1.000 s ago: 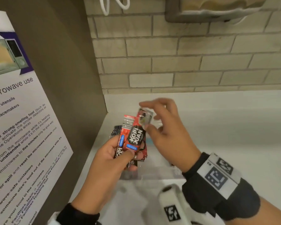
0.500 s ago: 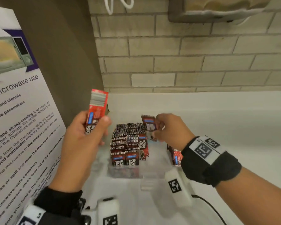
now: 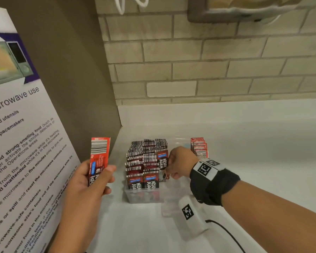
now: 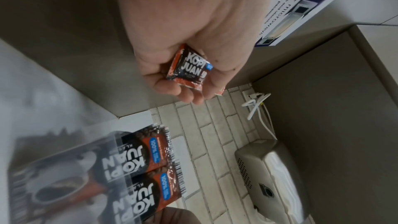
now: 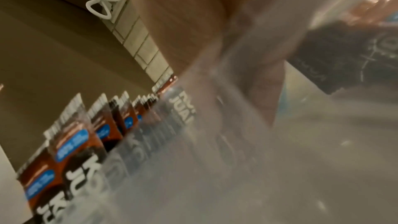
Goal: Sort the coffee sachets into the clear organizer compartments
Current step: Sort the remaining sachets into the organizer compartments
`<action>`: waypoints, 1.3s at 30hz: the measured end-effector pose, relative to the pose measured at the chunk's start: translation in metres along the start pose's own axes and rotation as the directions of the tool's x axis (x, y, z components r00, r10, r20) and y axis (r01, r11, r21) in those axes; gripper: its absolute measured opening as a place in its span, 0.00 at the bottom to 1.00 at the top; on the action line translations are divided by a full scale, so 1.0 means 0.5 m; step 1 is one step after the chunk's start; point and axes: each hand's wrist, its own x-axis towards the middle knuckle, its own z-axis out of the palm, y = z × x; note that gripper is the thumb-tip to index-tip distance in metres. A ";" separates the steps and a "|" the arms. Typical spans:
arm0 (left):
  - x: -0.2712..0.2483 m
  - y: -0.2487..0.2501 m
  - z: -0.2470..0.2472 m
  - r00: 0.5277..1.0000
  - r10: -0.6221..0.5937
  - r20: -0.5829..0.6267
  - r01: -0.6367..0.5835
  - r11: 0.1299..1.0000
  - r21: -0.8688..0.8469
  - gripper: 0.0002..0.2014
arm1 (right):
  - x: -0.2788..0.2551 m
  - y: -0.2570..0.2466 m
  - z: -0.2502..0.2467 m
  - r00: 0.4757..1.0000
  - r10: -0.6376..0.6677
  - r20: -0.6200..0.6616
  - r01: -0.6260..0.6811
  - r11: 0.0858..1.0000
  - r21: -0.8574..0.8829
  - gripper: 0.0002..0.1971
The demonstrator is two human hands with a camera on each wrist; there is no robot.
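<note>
A clear organizer (image 3: 144, 197) stands on the white counter, in the corner by the brown side panel. Rows of dark Kopi Juan sachets (image 3: 142, 161) stand upright in its left compartments, and red sachets (image 3: 199, 148) fill a right one. My right hand (image 3: 171, 166) pinches one dark sachet (image 3: 162, 161) and holds it low against the right side of the dark rows. My left hand (image 3: 106, 177) is raised left of the organizer and grips a red sachet (image 3: 98, 156) upright. The left wrist view shows that sachet (image 4: 189, 67) between thumb and fingers. The right wrist view is blurred by the organizer wall (image 5: 215, 168).
A microwave-use poster (image 3: 22, 136) leans along the left side. A brick wall (image 3: 208, 66) closes the back, with a dispenser (image 3: 235, 10) and a white cord (image 3: 131, 4) above. A white tagged block (image 3: 190, 214) with a black cable (image 3: 224, 229) lies under my right wrist.
My right hand took a dark sachet from the bundle in my left hand and lowered it into the organizer beside the dark rows. My left hand moved left, keeping the red sachet.
</note>
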 end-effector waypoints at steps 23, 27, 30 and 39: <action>-0.009 0.045 0.023 0.963 -0.147 0.225 0.238 0.857 -0.457 0.06 | -0.043 0.023 -0.020 0.997 -0.082 -0.001 0.082 0.997 0.004 0.17; -0.012 0.057 0.019 0.906 -0.152 0.396 0.363 0.759 -0.540 0.21 | -0.054 0.023 -0.030 0.990 -0.121 -0.069 0.122 0.993 0.003 0.18; -0.011 0.051 0.021 0.855 -0.137 0.500 0.416 0.757 -0.505 0.27 | -0.070 0.014 -0.048 0.942 -0.229 -0.246 0.216 0.973 -0.079 0.17; 0.002 0.102 0.069 0.882 -0.034 0.469 -0.162 0.914 0.371 0.07 | -0.180 -0.095 -0.099 0.608 -0.772 -0.186 0.628 0.610 -0.483 0.11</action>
